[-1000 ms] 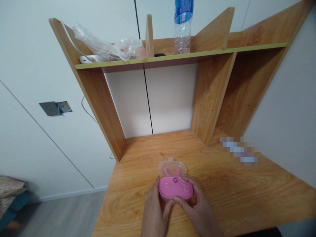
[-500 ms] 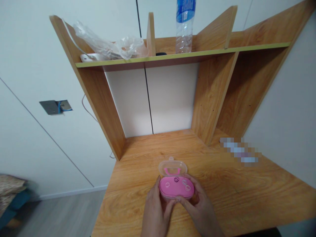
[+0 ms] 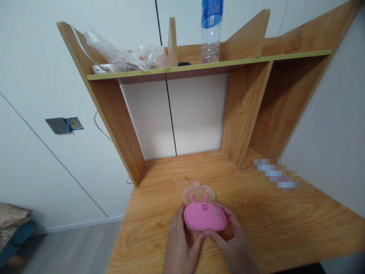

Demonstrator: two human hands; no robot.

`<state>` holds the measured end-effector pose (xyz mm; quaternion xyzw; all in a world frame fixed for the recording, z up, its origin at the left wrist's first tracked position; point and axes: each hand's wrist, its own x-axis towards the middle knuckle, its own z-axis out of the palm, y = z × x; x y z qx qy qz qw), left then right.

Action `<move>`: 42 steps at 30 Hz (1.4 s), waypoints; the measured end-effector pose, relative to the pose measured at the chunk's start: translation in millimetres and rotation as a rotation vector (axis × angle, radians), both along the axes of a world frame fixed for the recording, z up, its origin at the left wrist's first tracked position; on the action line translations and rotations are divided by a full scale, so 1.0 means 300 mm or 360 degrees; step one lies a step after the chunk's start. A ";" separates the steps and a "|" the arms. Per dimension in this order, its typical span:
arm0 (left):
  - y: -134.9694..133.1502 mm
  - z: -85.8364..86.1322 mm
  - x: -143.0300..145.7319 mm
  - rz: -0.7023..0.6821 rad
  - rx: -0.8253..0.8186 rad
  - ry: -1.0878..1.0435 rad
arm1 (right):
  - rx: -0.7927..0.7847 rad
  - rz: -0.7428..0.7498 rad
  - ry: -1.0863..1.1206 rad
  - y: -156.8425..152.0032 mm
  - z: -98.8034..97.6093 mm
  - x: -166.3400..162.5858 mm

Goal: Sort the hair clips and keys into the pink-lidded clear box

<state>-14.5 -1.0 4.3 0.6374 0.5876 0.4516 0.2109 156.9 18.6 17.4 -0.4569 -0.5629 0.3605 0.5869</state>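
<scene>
An oval pink-topped plastic box (image 3: 201, 217) is held between my two hands, just above or on the desk; which of the two I cannot tell. Several small hair ties (image 3: 218, 218), white and dark, lie on its pink top. Its clear lid (image 3: 186, 194) with a pink handle (image 3: 199, 198) lies open on the far side. My left hand (image 3: 181, 236) wraps round the left side, the thumb at the near edge. On the right side, my right hand (image 3: 230, 238) grips the box, its thumb on the near rim.
The wooden desk (image 3: 273, 220) carries a shelf unit (image 3: 251, 110) at the back. A clear bottle with a blue label (image 3: 211, 34) and a crumpled plastic bag (image 3: 148, 55) stand on the upper shelf. A blurred-out object (image 3: 275, 174) lies at the right.
The pink box is tilted slightly and brought a little nearer, with both hands still round it. The view has shifted slightly.
</scene>
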 end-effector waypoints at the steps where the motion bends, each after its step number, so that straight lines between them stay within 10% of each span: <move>1: 0.000 0.001 0.001 0.0017 0.0031 0.0009 | 0.0002 0.0009 0.0009 0.000 -0.003 0.001; 10: -0.033 0.009 0.024 0.0056 0.0467 0.0105 | 0.0123 -0.0012 0.0024 -0.002 -0.016 0.015; 24: -0.037 -0.010 0.024 0.0107 0.0286 -0.0297 | 0.0173 0.0069 0.0022 -0.011 -0.008 0.004; 42: 0.049 0.151 -0.139 0.0338 0.0345 -0.2259 | 0.0109 -0.0011 -0.0125 -0.004 -0.005 0.000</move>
